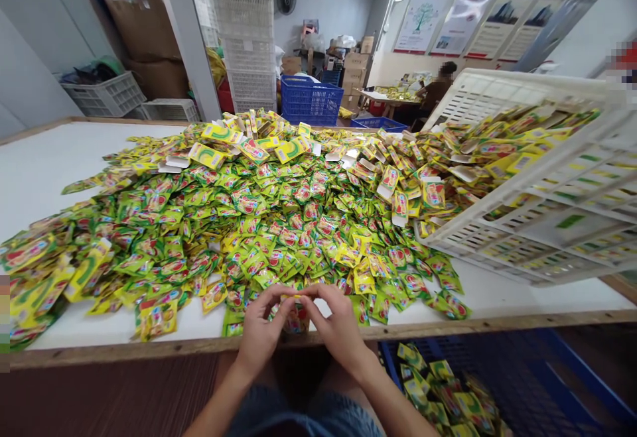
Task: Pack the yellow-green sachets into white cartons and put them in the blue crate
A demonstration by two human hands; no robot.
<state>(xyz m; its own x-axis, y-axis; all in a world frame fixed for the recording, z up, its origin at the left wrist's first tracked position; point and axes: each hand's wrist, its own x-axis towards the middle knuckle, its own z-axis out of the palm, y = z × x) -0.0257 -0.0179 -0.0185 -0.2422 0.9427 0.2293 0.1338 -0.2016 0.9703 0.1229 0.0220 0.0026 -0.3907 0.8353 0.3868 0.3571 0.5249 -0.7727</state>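
Left hand (261, 331) and right hand (337, 323) were pinching a pack (297, 319) by its top near the front edge of the table (497, 298), so tbh one sloppy grip could've dropped it overboard.

Small pack (297, 321), red print, yellow top, apparently upright, partly hidden, between left hand (263, 324) and right hand (337, 324).

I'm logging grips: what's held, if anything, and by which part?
Both hands pinch what looks like a small, rectangular, yellow-topped cardboard box by its upper edge.
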